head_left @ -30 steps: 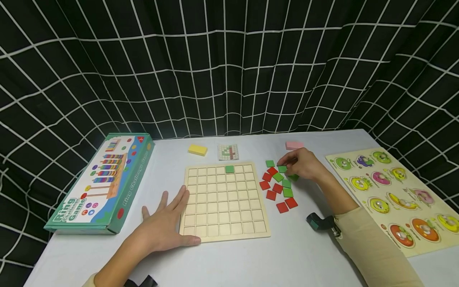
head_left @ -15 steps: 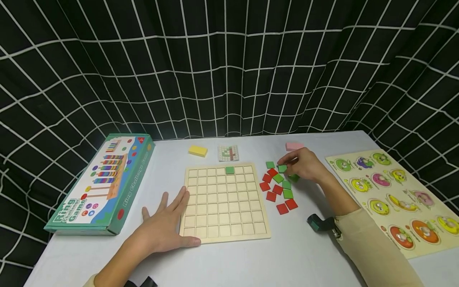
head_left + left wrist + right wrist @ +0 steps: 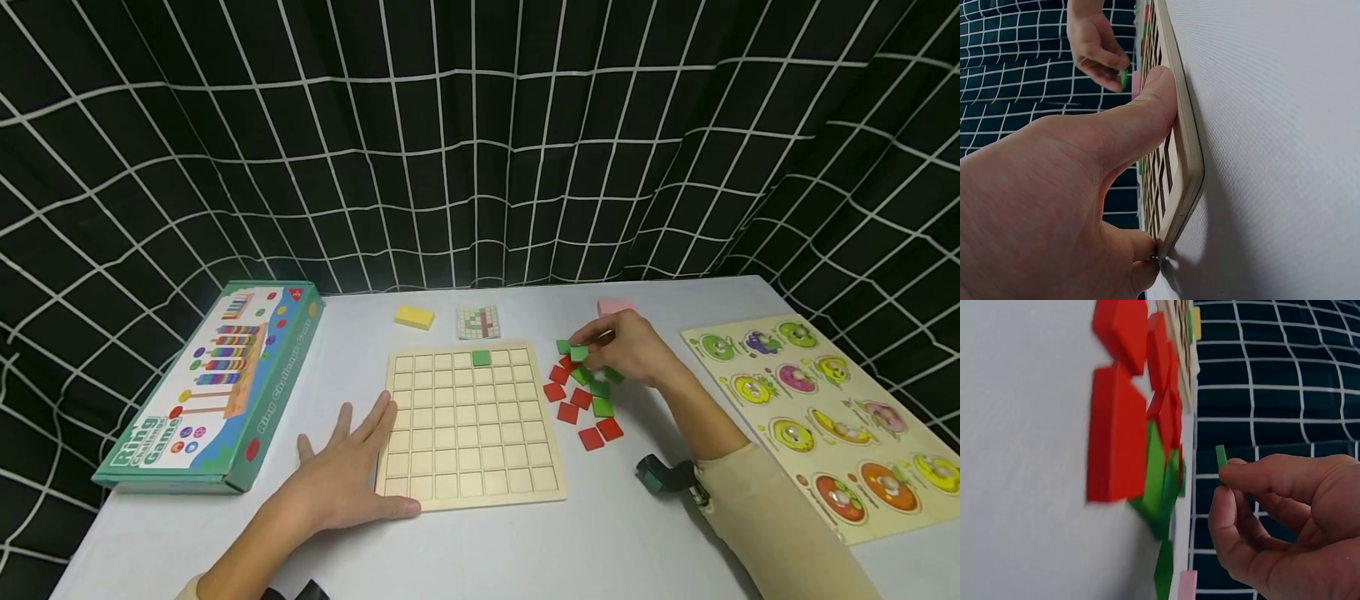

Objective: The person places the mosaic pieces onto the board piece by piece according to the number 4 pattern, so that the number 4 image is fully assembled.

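Observation:
My right hand pinches a green square tile between thumb and finger. In the right wrist view that green tile stands clear of the table. Below and beside it lie loose red tiles and green tiles. A wooden grid board lies flat to their left, with one green tile in its far row. My left hand rests against the board's near left corner, fingers spread. Its thumb lies on the near rim in the left wrist view.
A patterned grid card lies behind the board, between a yellow block and a pink block. The ring game box is at the left. A fruit puzzle board lies at the right, near my sleeve.
The right hand has raised the pinched green tile from among the loose tiles and shifted slightly left. My left hand stays in place on the board.

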`<state>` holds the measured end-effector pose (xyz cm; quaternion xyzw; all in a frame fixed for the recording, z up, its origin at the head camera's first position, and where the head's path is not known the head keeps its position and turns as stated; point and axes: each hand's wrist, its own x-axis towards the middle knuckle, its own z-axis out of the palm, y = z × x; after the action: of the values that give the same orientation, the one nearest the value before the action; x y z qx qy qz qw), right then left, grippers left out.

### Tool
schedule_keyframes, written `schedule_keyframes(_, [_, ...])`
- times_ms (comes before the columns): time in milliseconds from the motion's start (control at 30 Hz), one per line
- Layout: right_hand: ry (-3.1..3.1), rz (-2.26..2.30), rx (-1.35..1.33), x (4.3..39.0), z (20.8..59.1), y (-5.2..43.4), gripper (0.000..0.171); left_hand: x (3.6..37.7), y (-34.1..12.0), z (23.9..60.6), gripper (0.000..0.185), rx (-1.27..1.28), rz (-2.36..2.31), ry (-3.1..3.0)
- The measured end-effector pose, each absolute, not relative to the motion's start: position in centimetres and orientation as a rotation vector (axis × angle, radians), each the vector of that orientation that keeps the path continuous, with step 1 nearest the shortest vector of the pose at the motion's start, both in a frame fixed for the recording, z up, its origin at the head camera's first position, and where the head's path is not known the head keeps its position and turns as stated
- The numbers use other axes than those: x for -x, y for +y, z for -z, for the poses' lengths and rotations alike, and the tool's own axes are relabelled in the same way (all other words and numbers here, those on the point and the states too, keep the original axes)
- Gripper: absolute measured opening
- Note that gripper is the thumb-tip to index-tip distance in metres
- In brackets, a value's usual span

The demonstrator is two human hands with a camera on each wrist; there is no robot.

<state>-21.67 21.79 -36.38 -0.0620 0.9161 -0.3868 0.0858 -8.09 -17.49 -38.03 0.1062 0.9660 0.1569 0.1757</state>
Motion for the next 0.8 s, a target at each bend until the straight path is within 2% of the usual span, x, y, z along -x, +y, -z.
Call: schedule_keyframes(800, [2.583,1.249,0.261,21.5,35.4,13.3,0.029,8.2,-17.5,38.3,0.135,-0.321,-0.432,2.754])
